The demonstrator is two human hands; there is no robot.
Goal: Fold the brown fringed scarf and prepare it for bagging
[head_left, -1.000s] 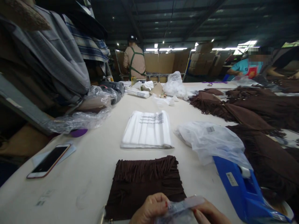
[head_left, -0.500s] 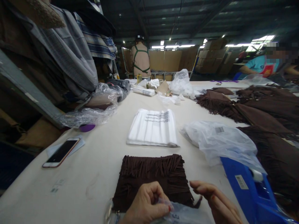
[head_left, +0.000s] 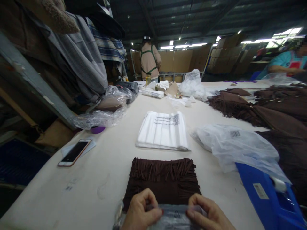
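Note:
A folded dark brown fringed garment [head_left: 165,187] lies flat on the table in front of me. Over its near end is the mouth of a clear plastic bag [head_left: 176,217] with a small printed triangle. My left hand [head_left: 143,209] pinches the bag's edge on the left side. On the right, my right hand [head_left: 206,210] pinches the same edge between thumb and fingers. The lower part of the bag runs out of view. Beyond the garment rests a neat stack of white printed plastic bags [head_left: 163,131].
A phone [head_left: 74,152] lies at the left. To the right are a loose plastic bag [head_left: 236,143], a blue tape dispenser [head_left: 263,195] and piled brown fringed garments [head_left: 280,108]. Clothes hang on a rack [head_left: 83,54] at left. Two people [head_left: 149,60] are farther back.
My right hand has come in from the right and now grips the bag's edge, which is pulled straight between both hands. The view has turned slightly left.

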